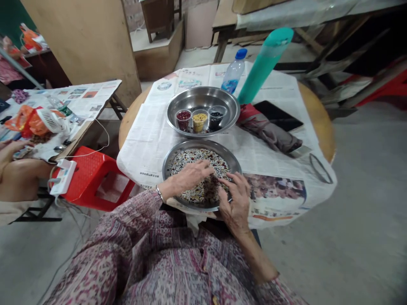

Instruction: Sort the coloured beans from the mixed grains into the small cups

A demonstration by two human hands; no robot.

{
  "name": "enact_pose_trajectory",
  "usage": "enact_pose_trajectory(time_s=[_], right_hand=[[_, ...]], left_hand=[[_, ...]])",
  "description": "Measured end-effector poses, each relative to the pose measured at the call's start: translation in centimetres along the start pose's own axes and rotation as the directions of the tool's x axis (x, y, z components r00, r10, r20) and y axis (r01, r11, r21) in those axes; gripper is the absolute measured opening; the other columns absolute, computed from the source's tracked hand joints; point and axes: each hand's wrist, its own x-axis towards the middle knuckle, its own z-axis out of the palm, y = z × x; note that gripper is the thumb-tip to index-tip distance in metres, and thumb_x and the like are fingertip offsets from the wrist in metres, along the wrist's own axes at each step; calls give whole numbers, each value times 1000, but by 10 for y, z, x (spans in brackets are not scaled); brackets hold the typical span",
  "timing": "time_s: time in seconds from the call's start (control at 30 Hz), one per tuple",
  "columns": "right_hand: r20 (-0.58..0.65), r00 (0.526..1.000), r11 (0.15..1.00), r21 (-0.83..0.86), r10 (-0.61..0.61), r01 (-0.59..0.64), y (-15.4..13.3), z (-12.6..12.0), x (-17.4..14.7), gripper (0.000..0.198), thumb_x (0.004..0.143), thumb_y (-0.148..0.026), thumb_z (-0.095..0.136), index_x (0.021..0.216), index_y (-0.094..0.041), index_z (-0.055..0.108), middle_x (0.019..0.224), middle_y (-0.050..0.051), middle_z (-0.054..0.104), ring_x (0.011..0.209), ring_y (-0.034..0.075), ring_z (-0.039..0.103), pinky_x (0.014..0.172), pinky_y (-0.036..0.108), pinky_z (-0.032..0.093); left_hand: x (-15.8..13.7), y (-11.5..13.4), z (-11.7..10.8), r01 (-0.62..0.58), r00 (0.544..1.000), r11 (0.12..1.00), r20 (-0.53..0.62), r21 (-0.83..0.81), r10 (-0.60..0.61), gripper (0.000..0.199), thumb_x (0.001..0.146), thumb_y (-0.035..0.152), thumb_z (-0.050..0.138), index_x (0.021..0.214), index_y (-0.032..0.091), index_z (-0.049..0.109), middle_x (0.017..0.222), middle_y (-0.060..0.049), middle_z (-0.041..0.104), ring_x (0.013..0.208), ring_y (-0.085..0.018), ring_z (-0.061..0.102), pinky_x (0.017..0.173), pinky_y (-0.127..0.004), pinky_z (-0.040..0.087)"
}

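Note:
A round steel tray [235,164] holds a mix of white, black, yellow and dark red grains and beans [193,160]. Over its middle, my left hand [190,176] lies with fingers stretched out close together; its thumb side is hidden. My right hand [237,199] is at the tray's right front, fingers apart and bent toward the grains, with nothing visible in them. Just behind stands a deeper steel basin [203,94]. Inside it are three clear cups: one of red beans [183,120], one of yellow kernels [199,122] and one of black beans [216,119].
Newspaper [143,144] covers the round table. Behind the basin stand a water bottle [234,72] and a tall green container [265,63]. A folded umbrella [270,133], a dark tablet [280,115] and a black loop [320,168] lie right. A red stool [92,178] holds a power strip [65,177]; another person's leg [25,178] is left.

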Motion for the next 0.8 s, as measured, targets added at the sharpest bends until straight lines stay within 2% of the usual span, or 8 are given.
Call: enact_pose_trajectory(time_s=[0.1,0.17,0.27,0.33,0.43,0.6,0.7,0.8], right_hand=[[-3,1000,1000,4,13,-13,-1,0,1,26,93,-19,51,113,-25,66,125,10,63,134,30,48,111,61,40],[1,1000,1000,8,19,-19,-3,-1,1,27,93,-18,50,112,-26,66,125,10,63,134,30,48,111,61,39],[11,1000,1000,6,29,-30,-4,-2,0,26,93,-18,49,111,-26,67,123,9,63,134,30,47,111,61,39],[17,999,999,0,40,-40,-5,-2,0,25,94,-20,48,109,-26,66,122,9,63,133,31,48,111,62,39],[19,999,999,-7,41,-41,-5,-3,0,25,95,-21,48,111,-27,65,122,10,63,132,31,49,110,61,41],[-27,997,998,-15,66,-66,-6,-1,-1,34,97,-25,46,130,-25,56,131,14,58,130,31,50,109,59,41],[-12,996,996,-10,87,-88,-6,-1,-1,39,98,-28,43,136,-25,52,134,15,57,131,31,49,110,59,39],[-8,996,996,-7,83,-83,-6,-1,0,39,98,-27,44,136,-26,52,134,14,57,131,31,49,110,59,38]], left_hand=[[-12,-10,-10,190,980,982,-51,-5,-190,26,100,9,40,118,16,58,122,-11,56,113,-23,54,89,-33,52],[-24,-12,-13,293,951,956,-103,-8,-292,25,101,27,53,124,18,56,133,-13,51,119,-28,50,90,-37,53],[-38,-7,-8,350,932,936,-83,-38,-352,64,85,52,74,136,21,49,142,-16,43,123,-35,45,90,-43,53],[-40,0,-1,299,953,950,-18,-86,-301,57,87,46,73,133,21,51,134,-14,48,119,-32,48,90,-40,52],[-33,10,10,132,991,975,47,-176,-125,18,100,19,50,115,18,60,116,-8,56,103,-20,56,88,-30,51],[-2,14,17,-134,990,982,-52,-131,128,24,101,15,43,119,17,59,122,-9,59,114,-21,54,98,-33,48],[22,6,15,-190,978,982,-96,-17,187,26,100,21,48,124,20,59,144,-9,50,131,-26,44,107,-43,43],[36,-7,10,-176,979,983,-90,56,181,26,102,23,47,124,21,60,144,-7,51,134,-27,43,111,-47,38]])
